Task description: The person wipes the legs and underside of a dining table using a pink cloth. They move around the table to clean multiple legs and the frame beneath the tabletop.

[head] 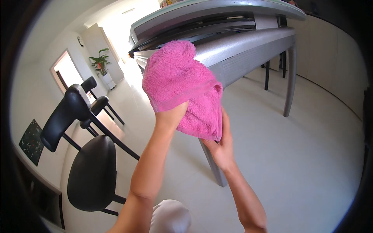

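Observation:
A pink terry towel point(174, 75) hangs in bunched folds in front of the near corner of a silver-grey table point(247, 48). My left hand point(172, 115) reaches up into it; the cloth drapes over the fingers and hides them. Lower down, my right hand point(220, 150) holds the towel's bottom right edge, with fingers along its side and part of the grip hidden behind the fabric. Just behind that hand, a table leg point(214, 166) runs down to the floor. The towel covers the table's corner, so contact between them cannot be made out.
A black padded chair point(93, 174) stands close on the left, with another black chair point(99, 106) beyond it. The table's far leg point(289, 78) is at the right, before pale cabinets point(329, 52). A potted plant point(100, 64) stands by the far doorway. My knee point(170, 217) shows below.

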`<state>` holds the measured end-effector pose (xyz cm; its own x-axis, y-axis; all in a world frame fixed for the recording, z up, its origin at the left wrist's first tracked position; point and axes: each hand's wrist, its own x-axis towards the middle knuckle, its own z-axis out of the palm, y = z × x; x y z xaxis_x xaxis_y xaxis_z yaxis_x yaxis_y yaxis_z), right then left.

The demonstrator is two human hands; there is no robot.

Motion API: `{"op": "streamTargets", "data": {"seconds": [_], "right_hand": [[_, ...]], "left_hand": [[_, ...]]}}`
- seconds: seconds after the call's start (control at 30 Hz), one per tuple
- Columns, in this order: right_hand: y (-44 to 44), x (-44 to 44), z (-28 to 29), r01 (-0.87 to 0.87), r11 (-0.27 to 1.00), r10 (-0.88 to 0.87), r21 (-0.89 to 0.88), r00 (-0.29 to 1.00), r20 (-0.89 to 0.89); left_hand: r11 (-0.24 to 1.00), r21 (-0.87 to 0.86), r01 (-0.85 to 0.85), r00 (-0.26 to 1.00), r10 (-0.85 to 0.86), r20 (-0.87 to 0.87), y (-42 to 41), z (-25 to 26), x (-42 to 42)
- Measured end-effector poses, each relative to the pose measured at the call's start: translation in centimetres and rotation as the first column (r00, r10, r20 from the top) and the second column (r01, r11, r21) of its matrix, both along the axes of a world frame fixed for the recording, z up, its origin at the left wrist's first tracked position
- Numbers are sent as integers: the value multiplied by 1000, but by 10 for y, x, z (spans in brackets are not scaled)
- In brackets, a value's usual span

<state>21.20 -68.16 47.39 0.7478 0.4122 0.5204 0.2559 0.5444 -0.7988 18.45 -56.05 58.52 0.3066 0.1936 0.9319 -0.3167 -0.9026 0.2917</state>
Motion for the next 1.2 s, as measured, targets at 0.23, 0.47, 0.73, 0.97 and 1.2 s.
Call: {"op": "streamTargets", "data": {"seconds": [0.23,0.47,0.73,0.97,1.2], "right_hand": [[-12,8,2,-32,999,33,-14,998,55],[-18,23,-2,-236,971,231,-37,967,-111],[-14,21,-4,-103,991,98,-85,994,-56],[-15,13,9,-157,984,143,-83,978,-154],[-12,17,3,-161,986,152,-41,974,-166]], "left_hand": [[969,-246,9,997,-27,-67,43,7,-22],[999,-36,10,996,-13,-88,16,-3,-18],[970,96,-223,948,239,-210,7,0,-9],[960,110,-258,959,268,-91,-1,33,3],[988,-35,-152,976,144,-165,-9,36,-2]]}}
